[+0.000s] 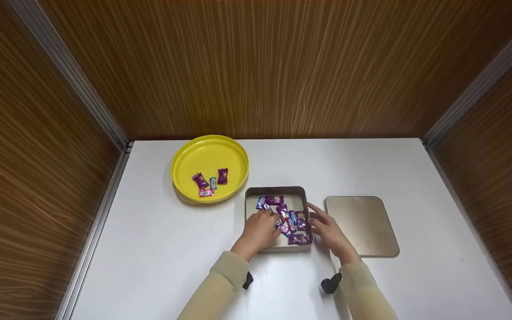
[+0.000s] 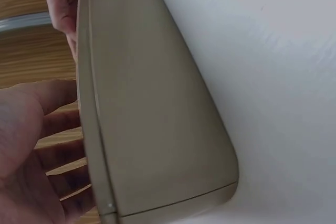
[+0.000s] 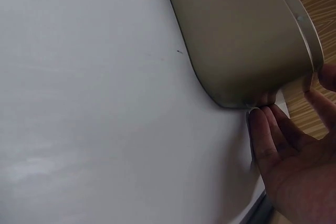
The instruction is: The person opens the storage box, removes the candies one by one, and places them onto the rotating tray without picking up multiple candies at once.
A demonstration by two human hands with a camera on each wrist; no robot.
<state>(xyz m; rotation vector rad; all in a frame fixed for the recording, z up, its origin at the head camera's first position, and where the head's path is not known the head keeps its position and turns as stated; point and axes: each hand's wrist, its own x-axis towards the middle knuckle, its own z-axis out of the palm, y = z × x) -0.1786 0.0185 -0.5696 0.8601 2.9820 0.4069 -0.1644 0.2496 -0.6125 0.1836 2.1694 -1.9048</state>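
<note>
A shallow gold-brown metal tin point(image 1: 278, 250) stands uncovered, with several wrapped candies point(image 1: 299, 239) inside, purple, blue and pink. My left hand point(image 1: 259, 227) reaches over its near left side into the candies. In the left wrist view the fingers point(image 2: 60, 153) pass behind the tin's wall, so their tips are hidden, and whether they pinch a candy does not show. My right hand point(image 1: 329, 229) is at the tin's right side. In the right wrist view its fairly straight fingers point(image 3: 262, 135) touch the outer wall near the rounded corner, with the thumb near the rim.
A round yellow tray point(image 1: 209, 155) with a few wrapped candies point(image 1: 222, 176) on it stands at the back left. The tin's flat lid point(image 1: 362, 226) lies on the white table point(image 1: 158, 253), right of the right hand. Wood-grain panels point(image 1: 256, 71) enclose the back and sides.
</note>
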